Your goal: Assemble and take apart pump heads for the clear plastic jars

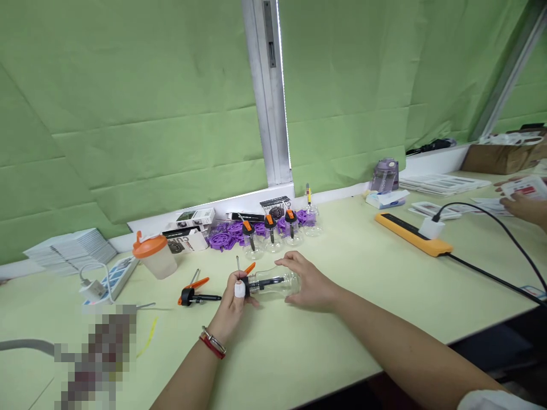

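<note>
A clear bottle [285, 283] lies sideways between my hands, with a black tube inside it. My right hand [310, 283] grips its rounded base end, fingers curved around it. At the neck, my left hand [234, 297] is closed on the black cap [245, 286], which carries an orange lever [250, 267] and a thin metal spout. White wrapping covers my left thumb. Just left of that hand, a loose black cap [188, 296] with an orange lever and a black tube lies on the table [265, 364].
Several capped bottles [273, 239] stand behind my hands, before purple plastic parts [226, 236] and small boxes [188, 236]. An orange-lidded cup [156, 256] is left. An orange power strip [412, 234] lies right. Another person's hands [527, 205] hold a packet at far right.
</note>
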{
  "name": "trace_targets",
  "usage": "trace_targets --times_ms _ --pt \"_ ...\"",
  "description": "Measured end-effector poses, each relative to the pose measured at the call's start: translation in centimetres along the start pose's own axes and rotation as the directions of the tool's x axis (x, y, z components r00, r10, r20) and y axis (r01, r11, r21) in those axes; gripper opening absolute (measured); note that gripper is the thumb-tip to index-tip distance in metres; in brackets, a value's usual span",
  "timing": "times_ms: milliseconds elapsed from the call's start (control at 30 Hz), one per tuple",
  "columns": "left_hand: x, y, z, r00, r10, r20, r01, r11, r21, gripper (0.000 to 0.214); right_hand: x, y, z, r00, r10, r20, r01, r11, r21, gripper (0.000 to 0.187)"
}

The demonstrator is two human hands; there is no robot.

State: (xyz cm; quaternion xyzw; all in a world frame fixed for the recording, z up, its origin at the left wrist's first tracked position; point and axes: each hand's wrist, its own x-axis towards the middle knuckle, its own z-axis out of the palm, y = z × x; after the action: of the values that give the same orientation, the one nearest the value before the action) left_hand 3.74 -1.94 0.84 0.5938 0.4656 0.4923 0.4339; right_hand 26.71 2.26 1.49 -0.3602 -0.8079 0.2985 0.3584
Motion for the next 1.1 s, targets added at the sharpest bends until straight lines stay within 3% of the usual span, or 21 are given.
trace_targets --times_ms 167,333,633,833,1100 --pt "0.0 0.4 -0.9 0.987 -0.044 0.157 0.047 0.999 -0.018 0.047 0.0 0.0 -0.4 1.000 -0.006 -0.006 0.006 1.000 -0.013 0.075" --pt "0.2 0.4 -1.2 0.992 -0.072 0.099 0.068 0.997 0.049 0.041 -0.1 0.0 -0.3 1.000 0.008 0.024 -0.008 1.000 -0.018 0.076" --pt "0.3 -0.2 -1.4 0.982 -0.069 0.174 0.062 0.997 0.041 0.037 -0.2 0.1 -0.5 0.999 -0.012 0.038 0.013 0.999 -0.036 0.075" --pt "0.4 -0.3 -1.3 0.985 -0.072 0.154 0.064 0.996 0.056 0.039 -0.1 0.1 -0.5 0.999 -0.010 0.032 0.010 1.000 -0.019 0.078" --pt "0.2 0.0 -1.4 0.991 -0.062 0.123 0.053 0.996 0.076 0.039 -0.1 0.5 -0.1 0.999 0.048 -0.008 -0.046 0.988 0.148 0.080"
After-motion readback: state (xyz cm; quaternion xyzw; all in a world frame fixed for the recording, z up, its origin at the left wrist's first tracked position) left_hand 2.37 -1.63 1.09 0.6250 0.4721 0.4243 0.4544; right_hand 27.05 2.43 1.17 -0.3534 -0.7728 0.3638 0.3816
